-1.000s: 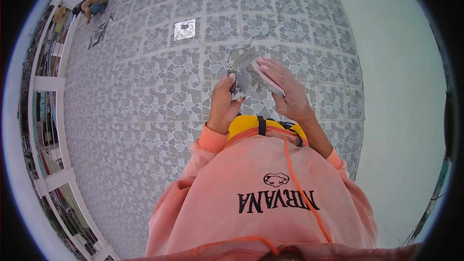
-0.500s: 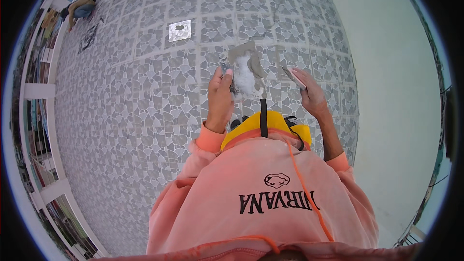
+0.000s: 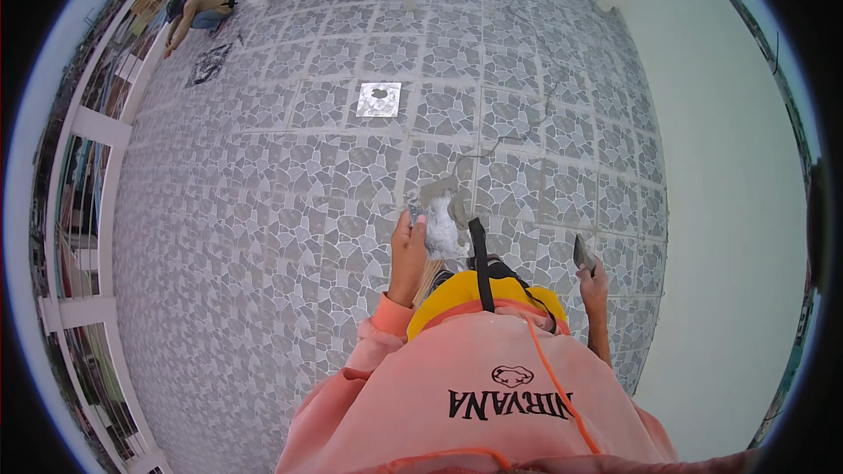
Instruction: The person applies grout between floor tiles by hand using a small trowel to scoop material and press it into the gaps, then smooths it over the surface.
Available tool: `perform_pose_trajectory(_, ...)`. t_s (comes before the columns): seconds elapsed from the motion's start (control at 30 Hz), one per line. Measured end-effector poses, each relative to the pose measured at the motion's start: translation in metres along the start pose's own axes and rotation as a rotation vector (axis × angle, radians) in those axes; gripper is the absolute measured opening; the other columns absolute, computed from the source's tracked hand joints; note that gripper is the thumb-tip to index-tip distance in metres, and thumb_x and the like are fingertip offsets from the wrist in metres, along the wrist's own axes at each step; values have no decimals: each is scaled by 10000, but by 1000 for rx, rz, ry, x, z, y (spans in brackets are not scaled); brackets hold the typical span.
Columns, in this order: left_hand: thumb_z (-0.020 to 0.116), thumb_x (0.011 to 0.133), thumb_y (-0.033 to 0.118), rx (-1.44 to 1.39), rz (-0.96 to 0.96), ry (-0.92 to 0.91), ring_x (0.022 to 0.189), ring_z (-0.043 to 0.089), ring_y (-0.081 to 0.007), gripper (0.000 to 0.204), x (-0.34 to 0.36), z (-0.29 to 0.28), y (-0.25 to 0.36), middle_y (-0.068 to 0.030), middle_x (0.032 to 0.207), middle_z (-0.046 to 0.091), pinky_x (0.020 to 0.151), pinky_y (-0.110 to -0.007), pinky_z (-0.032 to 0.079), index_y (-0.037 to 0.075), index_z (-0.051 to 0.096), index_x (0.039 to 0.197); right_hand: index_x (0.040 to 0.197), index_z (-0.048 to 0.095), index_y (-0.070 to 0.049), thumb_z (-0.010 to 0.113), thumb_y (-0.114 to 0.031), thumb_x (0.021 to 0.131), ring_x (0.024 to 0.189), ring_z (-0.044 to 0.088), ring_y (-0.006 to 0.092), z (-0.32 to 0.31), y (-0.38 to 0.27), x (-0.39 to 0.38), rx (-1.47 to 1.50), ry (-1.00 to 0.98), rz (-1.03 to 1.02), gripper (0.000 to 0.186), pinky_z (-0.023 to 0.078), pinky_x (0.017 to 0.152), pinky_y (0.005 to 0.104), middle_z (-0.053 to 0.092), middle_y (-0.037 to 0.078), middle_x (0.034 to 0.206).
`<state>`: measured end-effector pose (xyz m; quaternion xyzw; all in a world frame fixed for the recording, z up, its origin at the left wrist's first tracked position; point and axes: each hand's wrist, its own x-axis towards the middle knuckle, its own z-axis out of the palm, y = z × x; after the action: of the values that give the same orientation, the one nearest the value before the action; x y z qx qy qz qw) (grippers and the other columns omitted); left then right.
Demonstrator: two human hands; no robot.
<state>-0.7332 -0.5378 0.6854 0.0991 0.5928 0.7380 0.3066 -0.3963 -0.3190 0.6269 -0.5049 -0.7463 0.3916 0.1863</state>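
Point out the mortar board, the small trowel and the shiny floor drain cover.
mortar board (image 3: 442, 221), head view, on its grey mortar heap.
small trowel (image 3: 583, 254), head view, on the blade.
floor drain cover (image 3: 379, 99), head view, plate centre.

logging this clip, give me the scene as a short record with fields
place: patterned grey tile floor, pale wall on the right
left hand: holds a board with grey-white mortar
right hand: holds a small trowel, apart from the board
floor: shiny square plate
far left: another person crouching by a white railing
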Motion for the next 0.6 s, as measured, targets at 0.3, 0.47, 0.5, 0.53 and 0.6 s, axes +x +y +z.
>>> perform_pose_trajectory(0.3, 469, 968, 146, 60, 15, 291, 929, 491, -72, 366, 87, -24, 35, -53, 1102, 577, 809, -214, 410, -51, 459, 1276, 1099, 568, 44, 522, -77, 831, 634, 590, 154, 71, -2, 168, -20, -133, 54, 297, 478, 579, 302, 626, 104, 809)
perform_pose_trajectory(0.47, 474, 967, 153, 28, 129, 414, 741, 429, -39, 266, 148, -48, 55, 18, 879, 542, 638, -199, 367, -25, 519, 1159, 1073, 575, 54, 550, -114, 816, 632, 611, 189, 158, -42, 284, 55, -193, -65, 308, 490, 582, 326, 628, 136, 769)
perform_pose_trajectory(0.5, 475, 966, 157, 89, 183, 497, 675, 387, -26, 226, 154, -51, 65, 46, 796, 509, 575, -197, 333, -9, 539, 1106, 1073, 575, 54, 550, -114, 816, 632, 611, 189, 182, -63, 310, 70, -223, -83, 308, 490, 582, 326, 628, 136, 769)
perform_pose_trajectory(0.53, 475, 966, 157, 83, 195, 516, 675, 387, -26, 226, 161, -49, 73, 46, 796, 509, 575, -197, 333, -9, 539, 1106, 1077, 575, 50, 556, -126, 815, 638, 621, 192, 193, -79, 336, 57, -258, -196, 316, 496, 592, 331, 628, 144, 770)
perform_pose_trajectory(0.6, 483, 964, 170, 39, 182, 572, 612, 311, -17, 186, 178, -49, 86, 76, 707, 431, 521, -207, 266, 16, 553, 1042, 1081, 574, 47, 562, -138, 814, 643, 630, 195, 211, -105, 371, 41, -299, -323, 325, 503, 601, 335, 629, 152, 770)
